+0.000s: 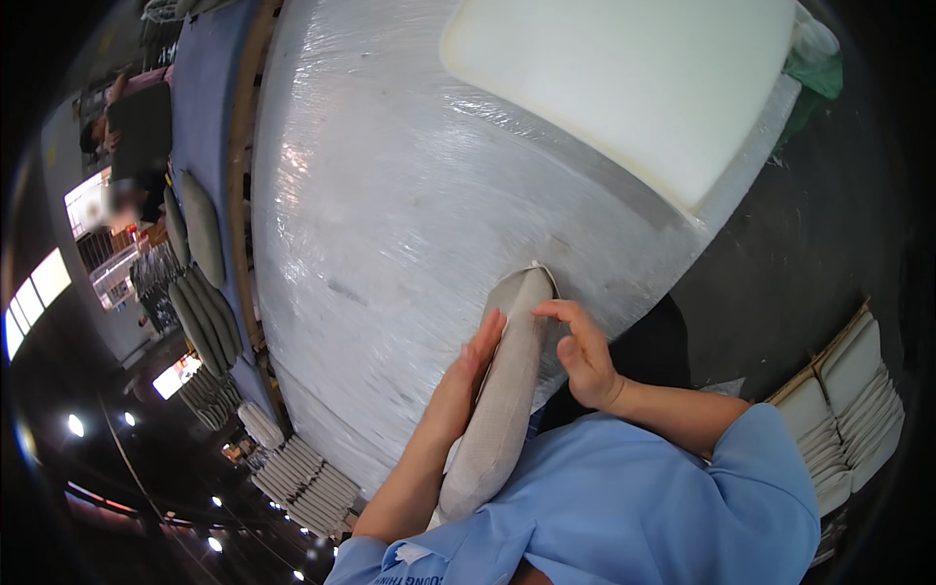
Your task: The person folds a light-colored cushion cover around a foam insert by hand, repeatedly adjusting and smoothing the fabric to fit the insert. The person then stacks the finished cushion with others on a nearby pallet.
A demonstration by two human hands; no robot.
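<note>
A beige fabric-covered cushion [507, 419] stands on its edge, one end near my body and the other at the plastic-wrapped surface. My left hand [458, 385] lies along its left side with fingers stretched flat against the cover; the thumb is hidden. At the right side, near the far end, my right hand [583, 353] has its index fingertip at the cover and its thumb apart, with the other fingers bent. A pale edge or seam shows around the cushion's far end. Its underside is hidden.
A white foam pad [624, 78] lies on the plastic-wrapped surface [380, 214] at the far right. Stacked pale cushions [838, 419] stand at the lower right. Grey cushions [205, 312] line a blue-covered table [207, 107] on the left, where another person [117, 141] handles a dark panel.
</note>
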